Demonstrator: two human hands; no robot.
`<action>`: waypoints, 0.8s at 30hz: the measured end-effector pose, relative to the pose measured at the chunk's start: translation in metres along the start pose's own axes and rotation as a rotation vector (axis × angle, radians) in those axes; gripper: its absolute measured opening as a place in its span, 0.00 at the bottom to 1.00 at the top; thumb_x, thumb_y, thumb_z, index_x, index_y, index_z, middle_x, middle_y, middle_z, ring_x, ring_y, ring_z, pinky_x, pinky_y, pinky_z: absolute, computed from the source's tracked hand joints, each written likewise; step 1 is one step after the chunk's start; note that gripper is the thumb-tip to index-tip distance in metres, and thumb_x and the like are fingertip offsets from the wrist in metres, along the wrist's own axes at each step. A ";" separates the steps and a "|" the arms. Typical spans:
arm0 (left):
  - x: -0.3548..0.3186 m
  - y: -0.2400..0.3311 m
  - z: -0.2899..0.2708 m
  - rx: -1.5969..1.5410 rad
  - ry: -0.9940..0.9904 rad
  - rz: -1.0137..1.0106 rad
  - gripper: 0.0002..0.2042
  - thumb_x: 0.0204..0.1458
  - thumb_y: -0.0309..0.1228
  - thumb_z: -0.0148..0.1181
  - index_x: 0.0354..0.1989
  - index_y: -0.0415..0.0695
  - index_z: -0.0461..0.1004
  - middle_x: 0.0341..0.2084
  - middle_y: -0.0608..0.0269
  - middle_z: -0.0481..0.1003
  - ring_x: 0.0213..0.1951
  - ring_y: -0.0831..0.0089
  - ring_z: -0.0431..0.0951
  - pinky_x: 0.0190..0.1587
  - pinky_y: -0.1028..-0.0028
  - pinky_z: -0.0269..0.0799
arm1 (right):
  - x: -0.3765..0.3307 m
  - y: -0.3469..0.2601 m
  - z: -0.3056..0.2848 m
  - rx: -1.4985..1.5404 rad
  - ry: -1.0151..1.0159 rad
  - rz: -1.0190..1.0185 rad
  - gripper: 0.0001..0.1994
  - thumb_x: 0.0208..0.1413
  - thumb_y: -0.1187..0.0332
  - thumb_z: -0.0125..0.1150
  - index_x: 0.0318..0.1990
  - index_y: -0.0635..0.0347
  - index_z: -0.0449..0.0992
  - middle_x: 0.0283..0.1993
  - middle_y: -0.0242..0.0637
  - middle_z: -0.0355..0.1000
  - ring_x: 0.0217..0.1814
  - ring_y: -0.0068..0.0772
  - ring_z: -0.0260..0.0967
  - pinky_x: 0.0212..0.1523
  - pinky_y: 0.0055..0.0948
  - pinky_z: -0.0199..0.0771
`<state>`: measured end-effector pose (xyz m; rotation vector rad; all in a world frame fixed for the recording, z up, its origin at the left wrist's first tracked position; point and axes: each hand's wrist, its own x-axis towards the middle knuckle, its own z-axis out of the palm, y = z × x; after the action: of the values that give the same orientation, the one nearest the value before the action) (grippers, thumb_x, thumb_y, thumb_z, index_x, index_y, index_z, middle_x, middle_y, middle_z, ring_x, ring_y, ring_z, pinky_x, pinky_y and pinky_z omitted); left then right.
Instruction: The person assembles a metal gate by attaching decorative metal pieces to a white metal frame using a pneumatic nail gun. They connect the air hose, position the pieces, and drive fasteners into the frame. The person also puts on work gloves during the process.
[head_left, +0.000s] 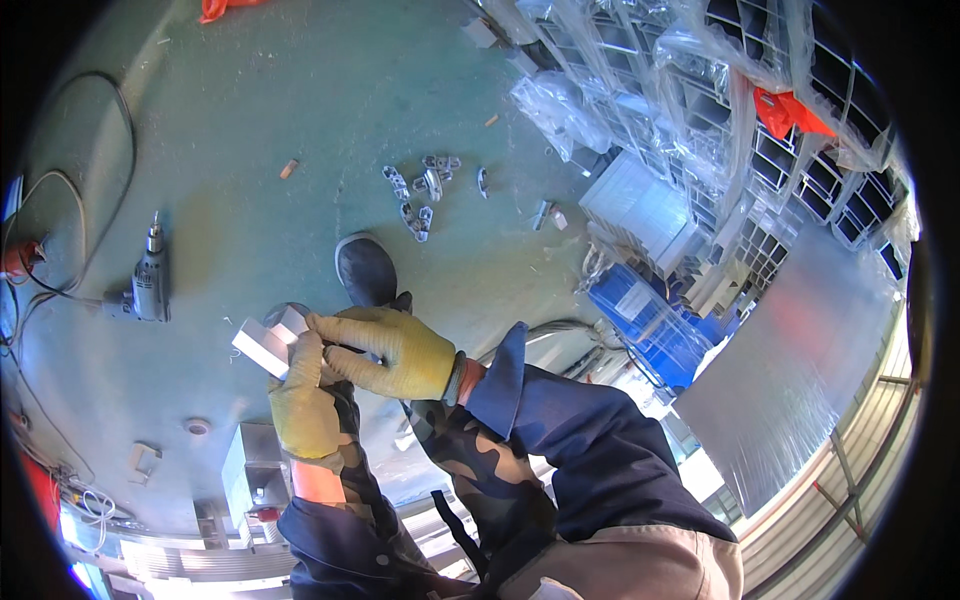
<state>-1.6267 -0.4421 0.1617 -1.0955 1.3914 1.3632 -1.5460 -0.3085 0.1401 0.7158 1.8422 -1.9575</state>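
A short, shiny aluminium profile piece (261,350) is held over the floor in front of my legs. My left hand (305,412), in a yellow work glove, is closed on it with thumb and fingers at its near side. My right hand (400,350), gloved the same way, pinches at the piece's right end; its fingertips meet those of the left. The gloves hide part of the piece, so its full shape cannot be made out. To the left on the floor lies a grey corded power drill (150,280).
Several small metal fittings (432,185) lie scattered beyond my dark shoe (366,270). Cables (128,120) loop along the left side. Plastic-wrapped metal frames (680,110), a blue container (650,320) and a film-covered panel (790,370) crowd the right. A metal box (255,465) stands near left.
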 end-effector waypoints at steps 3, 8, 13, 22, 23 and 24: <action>-0.002 0.002 0.013 -0.127 0.019 0.016 0.13 0.58 0.27 0.63 0.51 0.40 0.75 0.40 0.63 0.78 0.39 0.74 0.79 0.40 0.75 0.74 | -0.002 -0.007 -0.008 -0.022 0.018 -0.008 0.20 0.62 0.66 0.62 0.60 0.60 0.73 0.50 0.46 0.77 0.49 0.47 0.77 0.49 0.34 0.77; 0.001 -0.008 -0.002 -0.187 -0.026 -0.057 0.15 0.59 0.26 0.62 0.54 0.40 0.74 0.41 0.63 0.78 0.41 0.73 0.78 0.43 0.73 0.74 | -0.004 -0.026 -0.013 -0.058 0.003 0.106 0.24 0.63 0.61 0.60 0.64 0.57 0.70 0.50 0.48 0.77 0.50 0.51 0.76 0.52 0.37 0.75; -0.010 -0.031 -0.023 -0.200 -0.113 0.003 0.16 0.62 0.31 0.59 0.55 0.36 0.73 0.41 0.59 0.77 0.39 0.68 0.78 0.44 0.70 0.76 | -0.024 -0.051 0.004 -0.106 -0.015 0.233 0.30 0.61 0.57 0.63 0.69 0.52 0.64 0.60 0.50 0.72 0.61 0.50 0.72 0.61 0.36 0.69; -0.166 -0.008 -0.100 -0.200 -0.216 -0.232 0.20 0.60 0.44 0.61 0.56 0.46 0.75 0.47 0.61 0.76 0.48 0.65 0.77 0.46 0.64 0.77 | -0.111 -0.154 0.032 0.138 -0.155 0.480 0.28 0.63 0.68 0.63 0.69 0.64 0.65 0.64 0.40 0.69 0.63 0.30 0.67 0.64 0.30 0.67; -0.191 0.000 -0.111 -0.216 -0.227 -0.234 0.22 0.59 0.46 0.61 0.57 0.48 0.76 0.48 0.62 0.76 0.48 0.64 0.76 0.45 0.63 0.78 | -0.119 -0.175 0.038 0.117 -0.131 0.488 0.27 0.64 0.71 0.62 0.69 0.66 0.64 0.63 0.39 0.70 0.62 0.29 0.68 0.62 0.29 0.69; -0.219 0.007 -0.122 -0.256 -0.197 -0.227 0.23 0.58 0.48 0.62 0.58 0.50 0.76 0.49 0.62 0.76 0.49 0.62 0.76 0.44 0.61 0.78 | -0.127 -0.195 0.046 0.188 -0.109 0.502 0.27 0.64 0.72 0.61 0.69 0.67 0.64 0.62 0.39 0.70 0.60 0.29 0.68 0.60 0.28 0.70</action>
<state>-1.5850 -0.5607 0.3782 -1.2078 0.9388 1.4636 -1.5611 -0.3478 0.3734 0.9936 1.2682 -1.7989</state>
